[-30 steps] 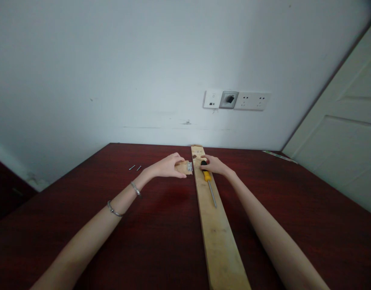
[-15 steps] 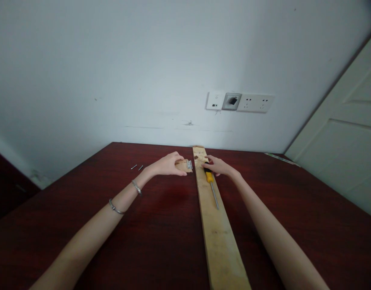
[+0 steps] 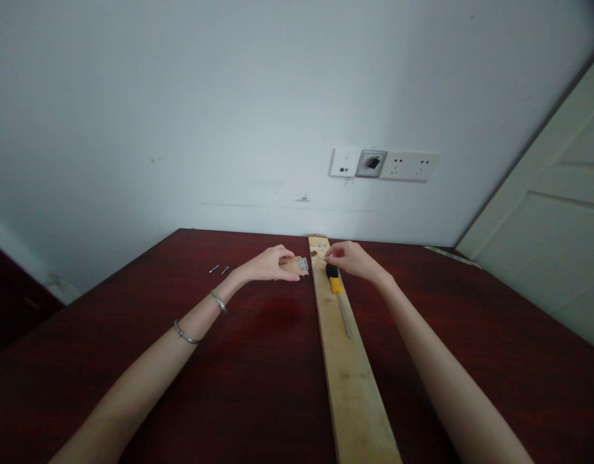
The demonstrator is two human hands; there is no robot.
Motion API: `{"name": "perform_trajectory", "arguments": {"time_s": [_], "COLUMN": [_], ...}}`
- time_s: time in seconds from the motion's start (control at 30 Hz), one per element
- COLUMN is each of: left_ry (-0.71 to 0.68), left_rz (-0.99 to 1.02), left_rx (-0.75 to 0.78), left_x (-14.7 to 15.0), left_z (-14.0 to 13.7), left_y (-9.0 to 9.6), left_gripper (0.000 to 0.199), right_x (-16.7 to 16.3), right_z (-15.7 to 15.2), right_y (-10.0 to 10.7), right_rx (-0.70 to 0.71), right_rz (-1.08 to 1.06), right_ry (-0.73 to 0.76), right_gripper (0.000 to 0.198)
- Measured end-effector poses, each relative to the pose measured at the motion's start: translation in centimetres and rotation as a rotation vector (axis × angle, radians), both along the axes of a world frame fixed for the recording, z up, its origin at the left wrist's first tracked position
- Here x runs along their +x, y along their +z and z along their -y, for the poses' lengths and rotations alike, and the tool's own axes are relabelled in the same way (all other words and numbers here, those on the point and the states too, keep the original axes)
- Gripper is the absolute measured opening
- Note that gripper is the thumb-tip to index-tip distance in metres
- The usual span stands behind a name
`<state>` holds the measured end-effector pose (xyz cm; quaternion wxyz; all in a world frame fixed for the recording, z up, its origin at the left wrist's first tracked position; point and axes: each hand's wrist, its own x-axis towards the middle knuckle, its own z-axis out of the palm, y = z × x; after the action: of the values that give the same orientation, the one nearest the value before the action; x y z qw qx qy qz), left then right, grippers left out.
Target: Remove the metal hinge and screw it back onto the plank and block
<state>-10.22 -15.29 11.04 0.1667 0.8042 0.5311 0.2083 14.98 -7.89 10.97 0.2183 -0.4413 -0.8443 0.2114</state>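
My left hand (image 3: pixel 272 263) is closed around a small piece of wood (image 3: pixel 291 266), thumb on the near side and fingers on the far side. At the right end of that piece sits a silvery metal hinge (image 3: pixel 303 264), just left of the long wooden plank (image 3: pixel 348 377). On the plank lies a screwdriver (image 3: pixel 334 281) with a black and yellow handle, its shaft pointing toward me. Above the handle's far end, my right hand (image 3: pixel 351 259) has thumb and fingertips pinched together. Whatever they may hold is too small to make out.
Two screws (image 3: pixel 220 270) lie on the dark red table (image 3: pixel 258 361) left of my left hand. Behind the table rises a white wall with several sockets (image 3: pixel 408 165). A pale panelled door (image 3: pixel 558 225) stands at the right.
My right hand has lifted from the screwdriver handle, and its fingers have come together in a pinch. The left hand stays in place with the wood.
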Motion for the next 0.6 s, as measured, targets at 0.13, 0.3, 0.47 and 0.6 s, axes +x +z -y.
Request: {"name": "perform_trajectory", "arguments": {"time_s": [0.13, 0.3, 0.47, 0.6], "left_ry": [0.028, 0.043, 0.057, 0.067], "left_rz": [0.082, 0.091, 0.091, 0.096], "left_rx": [-0.032, -0.012, -0.009, -0.024], "left_x": [-0.3, -0.4, -0.4, -0.4], "left_z": [0.0, 0.0, 0.1, 0.1], "left_y": [0.7, 0.9, 1.0, 1.1], "left_gripper": [0.061, 0.060, 0.063, 0.063], "right_x": [-1.0, -2.4, -3.2, -3.5], "right_z": [1.5, 1.4, 1.3, 1.9], "right_y": [0.6, -1.2, -2.1, -2.0], "right_rx": [-0.074, -0.171, -0.192, -0.222], "right_rz": [-0.079, -0.194, -0.279, -0.286], "right_ry": [0.187, 0.308, 0.293, 0.314], "right_gripper": [0.023, 0.026, 0.027, 0.029]}}
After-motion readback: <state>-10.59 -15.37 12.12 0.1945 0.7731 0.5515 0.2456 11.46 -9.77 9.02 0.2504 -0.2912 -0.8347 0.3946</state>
